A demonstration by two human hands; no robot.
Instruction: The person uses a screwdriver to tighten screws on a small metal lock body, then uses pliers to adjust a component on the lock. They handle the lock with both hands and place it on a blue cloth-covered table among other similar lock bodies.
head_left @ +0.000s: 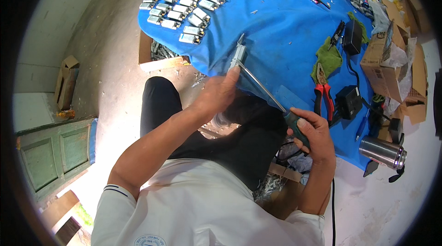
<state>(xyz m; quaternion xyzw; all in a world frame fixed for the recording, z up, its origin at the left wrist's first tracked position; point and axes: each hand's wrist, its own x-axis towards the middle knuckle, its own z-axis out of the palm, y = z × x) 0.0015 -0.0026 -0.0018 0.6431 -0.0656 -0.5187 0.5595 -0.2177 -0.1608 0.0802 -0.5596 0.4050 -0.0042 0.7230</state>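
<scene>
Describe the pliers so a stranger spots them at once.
Start at the blue tablecloth and go to its right-hand side, where a crumpled green cloth lies. The pliers rest with their metal jaws on that cloth. Their red-and-black handles set them apart from the plain black power adapter beside them.

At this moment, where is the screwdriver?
In the head view, the screwdriver is right of centre: its handle in the right hand, its tip at the grey piece in the left hand.
</scene>
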